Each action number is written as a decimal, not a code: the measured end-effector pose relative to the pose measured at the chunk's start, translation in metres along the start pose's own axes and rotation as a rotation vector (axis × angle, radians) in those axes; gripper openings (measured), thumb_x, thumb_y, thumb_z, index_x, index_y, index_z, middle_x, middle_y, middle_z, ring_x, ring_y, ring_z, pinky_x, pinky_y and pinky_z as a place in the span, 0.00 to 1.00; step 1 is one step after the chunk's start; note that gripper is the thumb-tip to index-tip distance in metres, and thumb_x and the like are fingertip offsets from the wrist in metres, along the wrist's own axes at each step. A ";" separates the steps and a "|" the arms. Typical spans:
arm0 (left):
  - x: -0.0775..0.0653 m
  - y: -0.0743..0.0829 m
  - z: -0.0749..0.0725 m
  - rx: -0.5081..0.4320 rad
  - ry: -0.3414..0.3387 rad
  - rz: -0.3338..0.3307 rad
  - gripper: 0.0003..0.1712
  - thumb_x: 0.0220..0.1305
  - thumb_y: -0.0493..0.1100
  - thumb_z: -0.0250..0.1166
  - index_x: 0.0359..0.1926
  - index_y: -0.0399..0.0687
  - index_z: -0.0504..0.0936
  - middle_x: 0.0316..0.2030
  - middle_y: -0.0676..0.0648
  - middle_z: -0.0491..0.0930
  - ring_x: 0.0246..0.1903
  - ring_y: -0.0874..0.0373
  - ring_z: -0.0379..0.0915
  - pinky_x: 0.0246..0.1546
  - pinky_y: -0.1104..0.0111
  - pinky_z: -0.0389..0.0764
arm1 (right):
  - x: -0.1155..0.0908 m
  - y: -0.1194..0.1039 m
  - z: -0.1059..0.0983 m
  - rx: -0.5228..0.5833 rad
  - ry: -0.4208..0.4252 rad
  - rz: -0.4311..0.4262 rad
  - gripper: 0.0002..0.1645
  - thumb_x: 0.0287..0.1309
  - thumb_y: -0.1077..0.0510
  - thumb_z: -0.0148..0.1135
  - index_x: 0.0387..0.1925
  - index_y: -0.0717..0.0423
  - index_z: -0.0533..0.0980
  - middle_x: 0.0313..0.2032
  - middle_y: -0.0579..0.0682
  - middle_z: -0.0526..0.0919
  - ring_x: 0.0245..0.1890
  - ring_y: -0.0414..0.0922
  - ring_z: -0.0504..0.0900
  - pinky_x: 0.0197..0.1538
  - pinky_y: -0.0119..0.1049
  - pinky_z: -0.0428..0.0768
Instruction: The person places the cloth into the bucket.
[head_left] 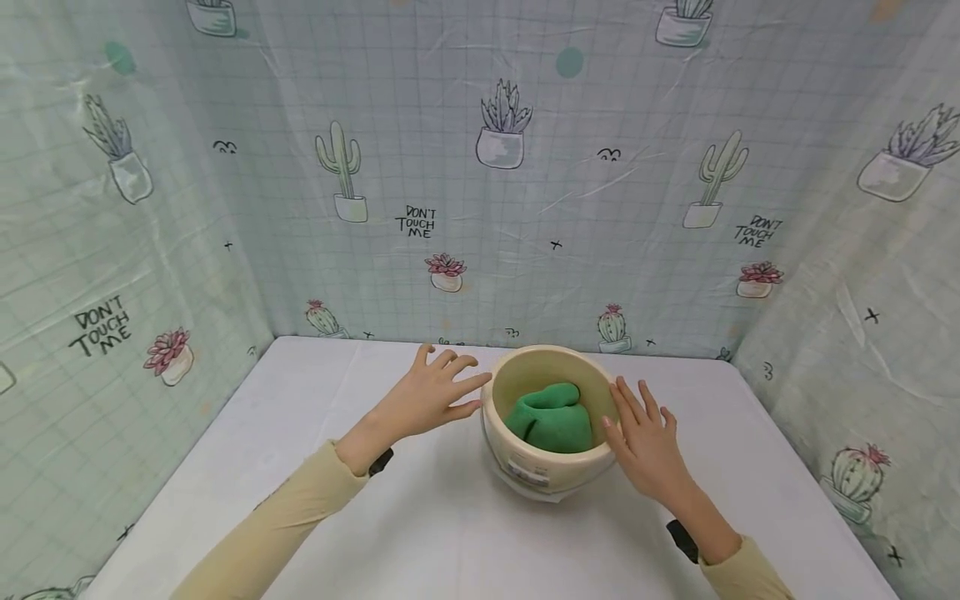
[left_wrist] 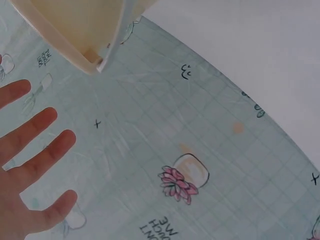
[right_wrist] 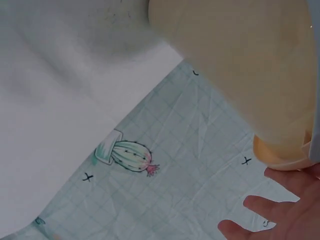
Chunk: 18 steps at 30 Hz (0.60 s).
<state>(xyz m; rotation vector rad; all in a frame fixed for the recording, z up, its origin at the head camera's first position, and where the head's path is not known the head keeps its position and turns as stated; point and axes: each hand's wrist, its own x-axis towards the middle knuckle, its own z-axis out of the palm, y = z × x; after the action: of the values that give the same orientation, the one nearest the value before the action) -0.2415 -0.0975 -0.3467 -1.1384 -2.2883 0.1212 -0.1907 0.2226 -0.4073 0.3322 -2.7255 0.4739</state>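
Note:
A cream bucket (head_left: 551,479) stands upright on the white table, with a soft green item (head_left: 558,427) folded inside it; its exact kind cannot be told. My left hand (head_left: 442,390) hovers by the bucket's left rim, fingers spread and holding nothing. In the left wrist view, a gap separates those fingers (left_wrist: 45,155) from the bucket (left_wrist: 50,30). At the right rim is my right hand (head_left: 648,450), its fingers extended and loosely apart. The right wrist view has one of its fingertips touching the lug (right_wrist: 280,155) where the pale handle (right_wrist: 315,110) joins.
The white table (head_left: 360,533) extends around the bucket. Behind it and on both sides hangs a plastic sheet (head_left: 555,192) printed with potted cacti. A dark band (head_left: 682,540) sits on the right wrist, another (head_left: 381,462) on the left.

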 end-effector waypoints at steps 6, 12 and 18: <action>-0.022 -0.011 -0.001 0.012 0.013 -0.029 0.19 0.59 0.55 0.57 0.51 0.60 0.75 0.45 0.50 0.75 0.42 0.54 0.71 0.44 0.50 0.66 | -0.005 0.011 -0.006 0.007 -0.041 -0.033 0.32 0.66 0.47 0.37 0.66 0.58 0.53 0.67 0.57 0.53 0.68 0.58 0.42 0.54 0.65 0.50; -0.038 -0.016 0.001 0.033 0.034 -0.058 0.19 0.56 0.53 0.60 0.49 0.58 0.76 0.42 0.50 0.77 0.39 0.54 0.72 0.42 0.51 0.67 | -0.012 0.022 -0.011 0.027 -0.095 -0.001 0.31 0.67 0.46 0.35 0.68 0.50 0.49 0.67 0.59 0.53 0.68 0.61 0.42 0.52 0.66 0.50; -0.054 -0.018 0.007 0.006 0.040 -0.172 0.28 0.54 0.52 0.62 0.57 0.56 0.70 0.49 0.46 0.74 0.41 0.51 0.71 0.38 0.53 0.68 | -0.019 0.038 -0.016 -0.038 -0.099 0.041 0.33 0.64 0.42 0.40 0.68 0.42 0.49 0.67 0.63 0.51 0.67 0.64 0.41 0.53 0.68 0.47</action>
<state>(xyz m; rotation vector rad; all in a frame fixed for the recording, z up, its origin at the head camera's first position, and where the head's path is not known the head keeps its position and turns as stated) -0.2326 -0.1488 -0.3717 -0.9273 -2.3371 0.0387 -0.1796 0.2669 -0.4110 0.2984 -2.8385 0.4264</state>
